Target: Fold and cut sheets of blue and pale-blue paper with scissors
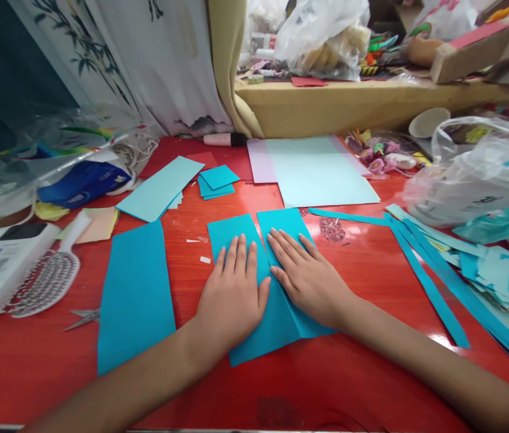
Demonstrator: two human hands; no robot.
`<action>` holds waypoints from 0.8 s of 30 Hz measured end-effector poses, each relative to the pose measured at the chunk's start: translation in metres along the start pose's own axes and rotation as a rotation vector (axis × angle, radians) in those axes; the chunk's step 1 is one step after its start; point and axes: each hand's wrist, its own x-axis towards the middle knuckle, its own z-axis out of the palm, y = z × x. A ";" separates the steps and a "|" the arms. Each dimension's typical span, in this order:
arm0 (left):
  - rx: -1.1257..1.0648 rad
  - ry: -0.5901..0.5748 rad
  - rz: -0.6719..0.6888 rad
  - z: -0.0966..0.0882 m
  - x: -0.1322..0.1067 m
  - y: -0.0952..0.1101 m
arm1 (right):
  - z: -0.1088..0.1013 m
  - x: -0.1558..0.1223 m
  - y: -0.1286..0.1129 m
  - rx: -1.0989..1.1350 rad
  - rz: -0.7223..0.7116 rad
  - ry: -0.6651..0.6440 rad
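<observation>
My left hand (236, 294) lies flat, palm down, on the left half of a blue sheet of paper (263, 346). Flat on the right half rests my right hand (306, 273), its fingers stretched out. A gap splits the sheet at its far end, and a line continues down between my hands to the near edge; whether it is a cut or a fold there, I cannot tell. Left of it lies another blue sheet (134, 288), partly over a pair of scissors (82, 317). Small blue squares (220, 177) and a folded light-blue piece (161, 187) lie beyond.
Blue paper strips (432, 288) and a heap of scraps (502, 276) lie at right, near a white plastic bag (475, 174). Pale sheets (326, 171) lie at the back. A hairbrush (51, 282) and a white box (4, 264) stand at left on the red table (200, 397).
</observation>
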 end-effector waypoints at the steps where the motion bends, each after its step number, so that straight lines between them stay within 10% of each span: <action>1: -0.003 0.008 0.002 0.000 0.000 -0.001 | 0.000 0.000 0.000 0.000 0.000 -0.001; 9: -0.064 -0.074 0.190 0.000 0.001 -0.011 | 0.001 -0.002 0.005 0.004 -0.063 -0.002; 24: -0.086 -0.047 0.050 0.001 -0.003 0.009 | -0.002 -0.004 -0.001 -0.022 -0.004 -0.007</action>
